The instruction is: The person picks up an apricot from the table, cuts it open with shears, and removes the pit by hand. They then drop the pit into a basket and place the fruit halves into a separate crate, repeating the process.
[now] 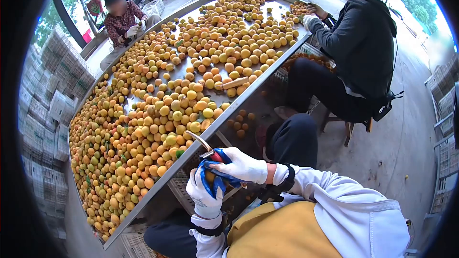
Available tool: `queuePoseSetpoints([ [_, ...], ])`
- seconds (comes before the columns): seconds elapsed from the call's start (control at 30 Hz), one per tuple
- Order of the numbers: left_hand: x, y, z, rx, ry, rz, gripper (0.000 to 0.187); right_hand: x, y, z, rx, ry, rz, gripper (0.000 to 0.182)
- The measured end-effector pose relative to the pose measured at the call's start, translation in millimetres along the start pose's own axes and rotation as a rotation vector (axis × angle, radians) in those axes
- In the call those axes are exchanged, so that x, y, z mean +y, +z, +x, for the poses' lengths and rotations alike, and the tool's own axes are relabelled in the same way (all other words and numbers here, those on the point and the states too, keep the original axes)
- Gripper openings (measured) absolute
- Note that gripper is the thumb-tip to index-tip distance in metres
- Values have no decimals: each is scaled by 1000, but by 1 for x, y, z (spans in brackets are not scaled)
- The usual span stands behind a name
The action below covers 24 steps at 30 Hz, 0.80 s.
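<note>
My left hand, in a white glove with blue palm coating, is closed around an apricot, mostly hidden by the fingers. Against it, my right hand, gloved the same way, grips a curved knife by its red handle. The thin blade points up and left, over the table edge. Both hands are close together just outside the metal rim of the sorting table. Beyond the rim lie many loose apricots, yellow to orange, with a few green leaves among them.
A co-worker in a dark jacket sits at the right side of the table; another in a patterned top sits across it. Plastic crates stand under the edge near my legs. Stacked crates line the left side. A stick-like piece lies among the apricots.
</note>
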<state>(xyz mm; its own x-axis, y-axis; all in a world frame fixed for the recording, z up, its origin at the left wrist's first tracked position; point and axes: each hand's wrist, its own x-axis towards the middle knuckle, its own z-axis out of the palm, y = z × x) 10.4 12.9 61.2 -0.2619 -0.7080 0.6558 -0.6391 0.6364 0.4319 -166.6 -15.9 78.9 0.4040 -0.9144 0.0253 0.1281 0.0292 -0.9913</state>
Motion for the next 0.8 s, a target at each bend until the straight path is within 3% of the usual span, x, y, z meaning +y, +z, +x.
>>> queuePoseSetpoints([
  [0.1, -3, 7, -7, 68, -21, -33, 46, -19, 3, -4, -32, 250, 104, 35],
  [0.17, -3, 10, -13, 78, -193, -143, 37, -2, 6, 0, -14, 224, 144, 35],
  [0.33, 0, 22, -14, 162, -264, -271, 36, 9, 18, 0, 79, 199, 218, 31],
  [0.43, 15, 18, -4, 326, -627, -682, 41, 16, 31, -8, 90, 132, 105, 31],
  [0.53, 15, 13, 11, 366, -590, -537, 42, 5, 39, -10, 122, 160, 205, 38],
  [0.6, -2, 16, 9, 445, -659, -711, 40, -9, 37, -14, 158, 316, 293, 37],
  [0.67, -10, 5, 12, 450, -849, -997, 39, -1, 31, -9, 190, 336, 320, 35],
  [0.8, -30, 8, 1, 480, -825, -1601, 48, 13, 14, 3, 248, 152, 371, 40],
])
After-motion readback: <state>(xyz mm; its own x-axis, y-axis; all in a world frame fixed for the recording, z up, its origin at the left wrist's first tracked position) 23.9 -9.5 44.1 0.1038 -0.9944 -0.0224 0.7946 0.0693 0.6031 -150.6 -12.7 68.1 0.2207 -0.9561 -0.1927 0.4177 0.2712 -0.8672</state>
